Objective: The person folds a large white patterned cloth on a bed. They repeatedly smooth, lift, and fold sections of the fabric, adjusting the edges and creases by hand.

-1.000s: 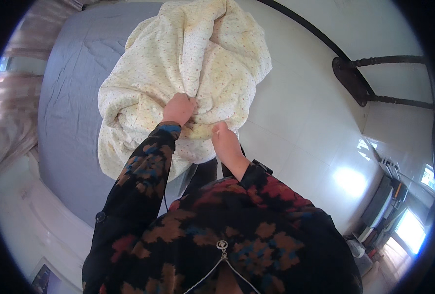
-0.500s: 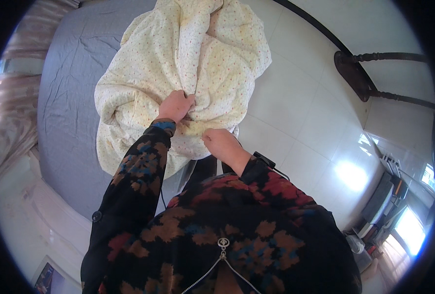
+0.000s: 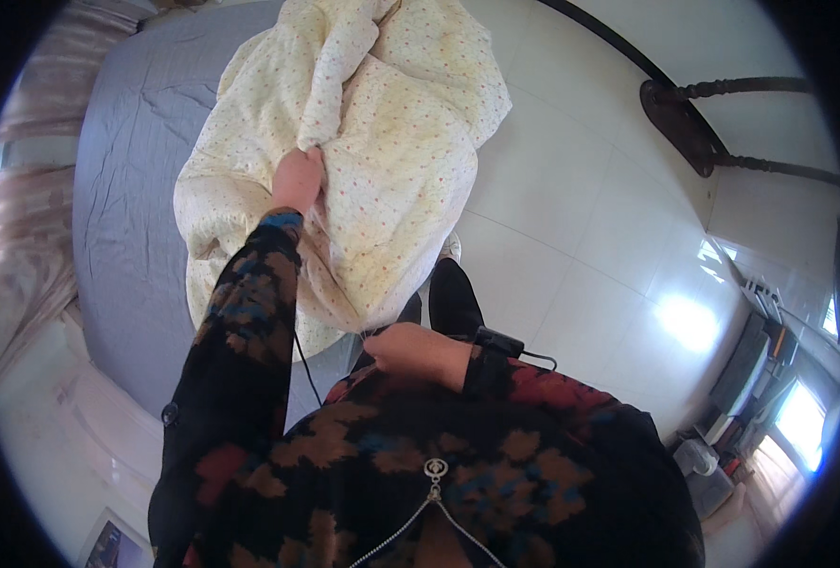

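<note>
Grey bed [image 3: 126,237] left of and beneath left hand, running up-frame. White tiled floor [image 3: 581,218] right of both hands. Cream dotted quilt [image 3: 391,161] bunched over bed edge, hanging from left hand down to right hand. Left hand [image 3: 297,180] outstretched, fist closed on quilt fold. Right hand [image 3: 418,352] close to body, pinching quilt's lower corner; fingers partly hidden.

Left grip [image 3: 297,180] outstretched, right grip [image 3: 410,348] near torso
</note>
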A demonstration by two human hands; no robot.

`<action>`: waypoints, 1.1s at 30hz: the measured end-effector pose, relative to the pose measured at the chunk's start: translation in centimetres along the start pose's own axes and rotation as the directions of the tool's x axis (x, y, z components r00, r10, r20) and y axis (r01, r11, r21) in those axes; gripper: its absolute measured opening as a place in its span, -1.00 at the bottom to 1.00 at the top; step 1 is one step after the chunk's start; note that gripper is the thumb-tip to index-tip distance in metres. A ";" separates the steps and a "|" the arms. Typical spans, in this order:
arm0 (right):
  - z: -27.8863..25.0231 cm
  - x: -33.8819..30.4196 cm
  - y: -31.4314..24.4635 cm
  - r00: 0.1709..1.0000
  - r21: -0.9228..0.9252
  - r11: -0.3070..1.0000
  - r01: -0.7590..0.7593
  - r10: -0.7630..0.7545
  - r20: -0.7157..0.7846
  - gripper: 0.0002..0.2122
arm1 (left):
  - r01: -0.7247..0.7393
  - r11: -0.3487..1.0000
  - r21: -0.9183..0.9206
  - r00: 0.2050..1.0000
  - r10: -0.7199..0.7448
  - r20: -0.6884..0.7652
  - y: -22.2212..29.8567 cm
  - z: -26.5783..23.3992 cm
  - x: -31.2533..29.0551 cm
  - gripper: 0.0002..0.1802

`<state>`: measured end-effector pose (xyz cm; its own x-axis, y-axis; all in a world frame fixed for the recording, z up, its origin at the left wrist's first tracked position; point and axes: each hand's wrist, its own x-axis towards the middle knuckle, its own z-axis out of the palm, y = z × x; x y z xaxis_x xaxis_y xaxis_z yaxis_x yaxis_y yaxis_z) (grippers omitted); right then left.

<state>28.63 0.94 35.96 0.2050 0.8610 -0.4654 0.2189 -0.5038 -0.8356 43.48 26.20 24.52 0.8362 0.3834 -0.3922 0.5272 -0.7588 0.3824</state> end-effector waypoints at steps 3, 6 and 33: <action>-0.3 -1.8 0.3 0.999 0.015 0.999 -0.042 0.041 0.019 -0.84 | 0.319 0.551 -0.771 0.948 -0.186 0.259 -0.5 -1.3 0.5 -0.55; -0.5 -2.5 0.7 0.988 0.032 0.999 -0.016 0.021 -0.154 -0.85 | 0.260 0.422 -0.869 0.961 -0.030 0.273 -1.3 -2.0 -2.4 -0.68; 2.5 -7.1 -5.5 0.977 0.149 0.968 -0.202 0.188 0.100 -0.84 | -0.399 0.781 -0.480 0.806 0.549 0.223 -5.9 -4.2 -34.8 -0.80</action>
<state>23.61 -2.26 43.13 0.1457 0.7533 -0.6413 0.0282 -0.6511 -0.7585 11.91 19.53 39.46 0.9293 -0.2251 -0.2929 0.1507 -0.4931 0.8568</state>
